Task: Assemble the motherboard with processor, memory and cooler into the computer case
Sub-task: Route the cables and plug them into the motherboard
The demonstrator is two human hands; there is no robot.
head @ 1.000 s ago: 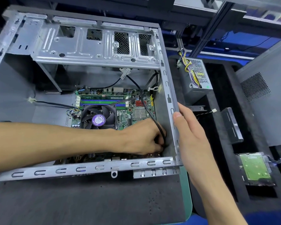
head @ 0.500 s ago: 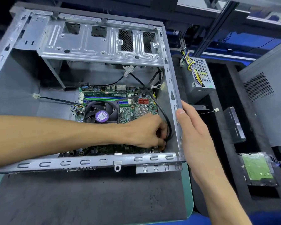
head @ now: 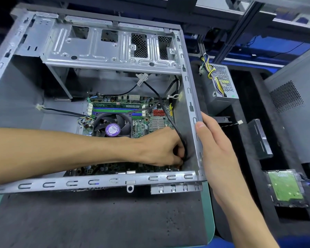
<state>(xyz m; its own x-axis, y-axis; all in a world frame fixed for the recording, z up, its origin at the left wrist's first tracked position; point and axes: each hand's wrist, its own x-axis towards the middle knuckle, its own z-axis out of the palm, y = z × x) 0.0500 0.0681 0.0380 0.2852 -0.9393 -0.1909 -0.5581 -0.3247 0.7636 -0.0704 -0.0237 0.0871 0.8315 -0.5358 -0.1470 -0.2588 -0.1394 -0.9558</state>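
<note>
Motherboard (head: 125, 111) lay flat on the floor of the open computer case (head: 104, 181), near the frame's centre, with the cooler (head: 113, 127) fan and its purple label on top and a memory (head: 118, 105) stick seated in the slots at twelve o'clock of the fan. A black cable (head: 168, 115) ran down from the case's upper bay, crossed the board and curved toward its four o'clock corner. The left hand (head: 161, 149) reached in from nine o'clock, fingers curled tight at that corner where the cable ended; they appeared to pinch the cable's end, though the fingertips were hidden behind the knuckles. The right hand (head: 215, 149) came from five o'clock and gripped the case's right wall, thumb laid along the rim, fingers wrapped around its outer face. Outside the case at two o'clock stood a power supply (head: 222, 86) with yellow and black wires, and at four o'clock a hard drive (head: 284, 188), green board up, lay in a black foam tray (head: 243, 176).
</note>
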